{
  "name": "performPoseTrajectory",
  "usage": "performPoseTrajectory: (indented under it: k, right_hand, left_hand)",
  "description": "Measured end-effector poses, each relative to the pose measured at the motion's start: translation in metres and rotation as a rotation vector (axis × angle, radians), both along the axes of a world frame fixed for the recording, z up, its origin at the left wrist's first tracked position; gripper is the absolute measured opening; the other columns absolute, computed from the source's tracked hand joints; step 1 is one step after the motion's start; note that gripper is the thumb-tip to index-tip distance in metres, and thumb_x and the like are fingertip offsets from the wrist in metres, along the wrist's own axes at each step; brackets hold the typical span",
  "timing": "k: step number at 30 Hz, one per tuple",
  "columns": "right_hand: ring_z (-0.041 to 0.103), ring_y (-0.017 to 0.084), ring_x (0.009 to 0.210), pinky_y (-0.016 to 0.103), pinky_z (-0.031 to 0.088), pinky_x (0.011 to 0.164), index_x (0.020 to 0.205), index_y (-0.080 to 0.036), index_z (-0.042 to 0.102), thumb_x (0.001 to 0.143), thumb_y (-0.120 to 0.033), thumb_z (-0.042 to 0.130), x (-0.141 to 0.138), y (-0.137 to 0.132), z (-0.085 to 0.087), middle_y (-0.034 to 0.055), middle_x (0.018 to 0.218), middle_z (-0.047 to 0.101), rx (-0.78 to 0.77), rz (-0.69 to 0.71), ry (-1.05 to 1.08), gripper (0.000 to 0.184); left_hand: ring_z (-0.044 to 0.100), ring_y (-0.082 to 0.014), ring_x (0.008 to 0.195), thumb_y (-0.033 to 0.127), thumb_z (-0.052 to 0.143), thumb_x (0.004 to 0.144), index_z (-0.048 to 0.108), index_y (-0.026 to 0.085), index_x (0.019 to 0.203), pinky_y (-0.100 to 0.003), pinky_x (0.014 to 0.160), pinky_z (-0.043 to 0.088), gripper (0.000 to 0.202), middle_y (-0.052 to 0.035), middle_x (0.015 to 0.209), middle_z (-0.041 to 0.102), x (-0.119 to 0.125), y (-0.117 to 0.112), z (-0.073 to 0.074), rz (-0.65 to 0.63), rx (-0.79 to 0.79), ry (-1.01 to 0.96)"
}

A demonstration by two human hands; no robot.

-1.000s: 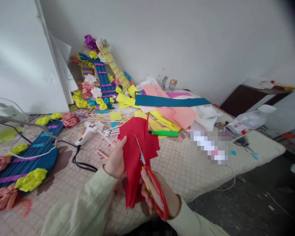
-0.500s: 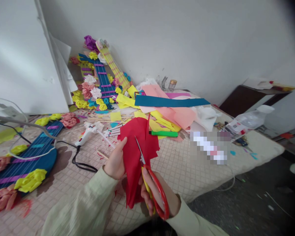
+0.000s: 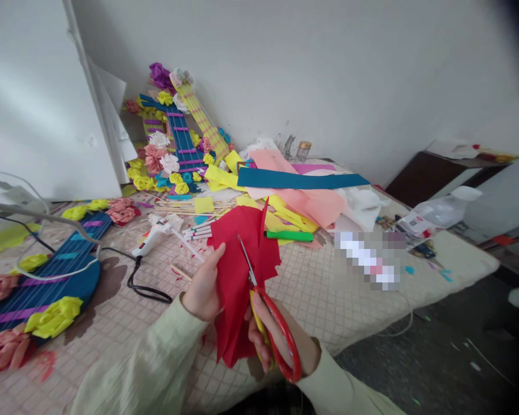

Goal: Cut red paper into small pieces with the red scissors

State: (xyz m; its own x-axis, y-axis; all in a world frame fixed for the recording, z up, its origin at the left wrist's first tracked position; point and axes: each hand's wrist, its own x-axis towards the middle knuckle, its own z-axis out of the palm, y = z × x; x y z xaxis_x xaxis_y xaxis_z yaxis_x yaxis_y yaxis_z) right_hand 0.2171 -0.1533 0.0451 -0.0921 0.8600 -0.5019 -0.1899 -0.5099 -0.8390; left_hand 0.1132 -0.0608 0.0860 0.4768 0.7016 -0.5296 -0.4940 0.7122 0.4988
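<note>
My left hand (image 3: 205, 285) grips the left edge of a red sheet of paper (image 3: 236, 242), thumb on top and the other fingers hidden behind it. The sheet is held up over the table, with a jagged right edge and a cut-apart strip rising at its top. In my right hand (image 3: 268, 328) is a pair of scissors (image 3: 288, 340) with red and yellow handles. Their blades point up and away, lying against the red paper near its middle. The paper's lower end hangs in folds beside my right fingers.
A white glue gun (image 3: 158, 233) with a black cord lies left of the paper. Farther left is a blue paper guitar (image 3: 69, 253) with flowers. Behind are a green marker (image 3: 289, 236), a blue strip (image 3: 303, 179) and coloured paper scraps. A plastic bottle (image 3: 443, 210) lies at right.
The scissors and right hand have shifted only slightly. The paper's top strip leans a little farther right, and its lower end has moved slightly left.
</note>
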Motion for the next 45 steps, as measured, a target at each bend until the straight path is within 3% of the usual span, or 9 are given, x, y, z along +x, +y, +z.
performPoseTrajectory:
  k: [5, 16, 23, 26, 30, 34, 45]
  right_hand:
    - [0.036, 0.004, 0.03, 0.017, 0.038, 0.03, 0.078, -0.019, 0.044, 0.066, -0.079, 0.041, 0.002, 0.001, 0.004, -0.0096, 0.043, 0.041, -0.045, 0.02, 0.073, 0.061]
    - [0.037, 0.004, 0.029, 0.017, 0.038, 0.028, 0.072, -0.018, 0.046, 0.07, -0.073, 0.045, 0.004, 0.011, 0.01, -0.009, 0.041, 0.042, -0.021, -0.003, 0.012, 0.055]
    - [0.038, 0.004, 0.028, 0.017, 0.038, 0.028, 0.053, -0.017, 0.04, 0.072, -0.075, 0.038, 0.011, 0.014, 0.004, -0.0063, 0.038, 0.039, -0.07, 0.074, -0.039, 0.061]
    - [0.038, 0.005, 0.028, 0.017, 0.039, 0.029, 0.062, -0.018, 0.043, 0.074, -0.072, 0.039, 0.013, 0.016, 0.003, -0.0074, 0.039, 0.041, -0.095, 0.071, -0.008, 0.056]
    - [0.036, 0.005, 0.028, 0.017, 0.039, 0.028, 0.074, -0.019, 0.044, 0.074, -0.072, 0.038, 0.014, 0.017, -0.002, -0.0089, 0.04, 0.042, -0.099, 0.065, 0.016, 0.054]
    - [0.038, 0.005, 0.028, 0.018, 0.04, 0.028, 0.069, -0.018, 0.043, 0.073, -0.073, 0.039, 0.018, 0.018, -0.008, -0.0078, 0.042, 0.042, -0.06, 0.097, -0.033, 0.055]
    - [0.039, 0.005, 0.03, 0.018, 0.041, 0.032, 0.077, -0.019, 0.042, 0.079, -0.068, 0.036, 0.019, 0.026, 0.002, -0.0083, 0.043, 0.042, -0.062, 0.09, 0.031, 0.05]
  left_hand:
    - [0.069, -0.0239, 0.085, 0.027, 0.038, 0.091, 0.052, 0.011, 0.125, -0.035, 0.084, 0.052, 0.04, -0.0106, 0.094, 0.072, 0.001, 0.0, 0.002, -0.006, 0.0, 0.023]
    - [0.068, -0.0239, 0.087, 0.024, 0.039, 0.091, 0.055, 0.01, 0.122, -0.034, 0.084, 0.052, 0.038, -0.0111, 0.094, 0.072, 0.002, 0.001, 0.006, 0.001, 0.037, 0.005]
    - [0.068, -0.0222, 0.087, 0.018, 0.046, 0.085, 0.058, 0.012, 0.116, -0.033, 0.084, 0.051, 0.034, -0.0068, 0.091, 0.073, 0.006, 0.009, 0.001, 0.102, 0.109, 0.003]
    - [0.068, -0.0213, 0.085, 0.019, 0.05, 0.082, 0.062, 0.013, 0.11, -0.032, 0.084, 0.051, 0.031, -0.0044, 0.082, 0.074, 0.009, 0.018, -0.005, 0.143, 0.152, -0.002]
    - [0.069, -0.0234, 0.083, 0.023, 0.05, 0.083, 0.065, 0.011, 0.1, -0.033, 0.081, 0.051, 0.026, -0.0065, 0.079, 0.074, 0.011, 0.028, -0.011, 0.037, 0.139, -0.051]
    - [0.069, -0.0246, 0.082, 0.023, 0.049, 0.084, 0.063, 0.01, 0.106, -0.035, 0.081, 0.052, 0.03, -0.0088, 0.082, 0.074, 0.008, 0.031, -0.013, -0.026, 0.056, -0.001]
    - [0.07, -0.0228, 0.077, 0.021, 0.041, 0.088, 0.059, 0.006, 0.114, -0.033, 0.08, 0.053, 0.035, -0.011, 0.082, 0.073, 0.006, 0.028, -0.003, -0.004, 0.037, -0.057]
